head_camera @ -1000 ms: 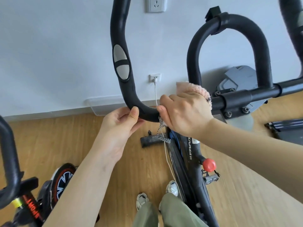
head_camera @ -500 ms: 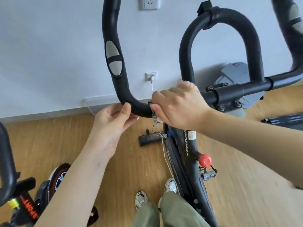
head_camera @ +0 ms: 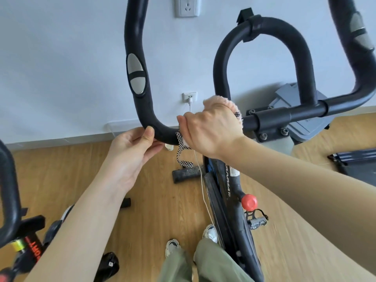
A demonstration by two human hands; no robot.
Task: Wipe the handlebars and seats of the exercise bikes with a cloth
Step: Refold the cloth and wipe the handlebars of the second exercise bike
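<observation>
A black padded handlebar (head_camera: 140, 110) of the exercise bike curves up in front of me, with a grey oval sensor pad on its left arm. My left hand (head_camera: 132, 147) holds the lower bend of that arm, thumb on top. Just to the right, my right hand (head_camera: 211, 129) grips a pink fluffy cloth (head_camera: 230, 105) wrapped round the horizontal bar. A checkered loop (head_camera: 182, 157) of the cloth hangs below my fingers. The middle hoop (head_camera: 262, 31) rises behind my right hand. No seat is in view.
A second bike's handlebar (head_camera: 8, 192) and red-lettered frame stand at the lower left. The bike frame with a red knob (head_camera: 249, 201) and pedal runs down past my legs. A white cable hangs from a wall socket (head_camera: 189, 97). A dark flat machine (head_camera: 358, 161) lies at right on the wooden floor.
My right hand with the cloth has slid slightly left then back along the bar near the bend. My left hand keeps its hold on the bend.
</observation>
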